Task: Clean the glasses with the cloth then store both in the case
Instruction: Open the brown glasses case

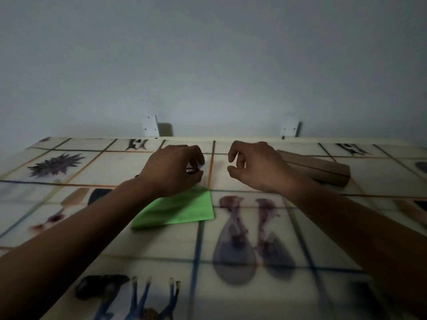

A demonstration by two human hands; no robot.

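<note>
A folded green cloth (pixel 178 210) lies flat on the table in front of me, partly under my left wrist. My left hand (pixel 171 172) is curled over a thin dark piece of the glasses (pixel 193 170), most of which is hidden under the hand. My right hand (pixel 251 167) hovers to its right with thumb and fingers bent apart, holding nothing. A brown case (pixel 316 167) lies behind my right hand at the far right of the table.
The table (pixel 231 239) wears a pale cloth printed with a grid and plant and fish pictures. A plain wall (pixel 208 65) rises right behind it, with two white brackets (pixel 150 125) at the table's back edge.
</note>
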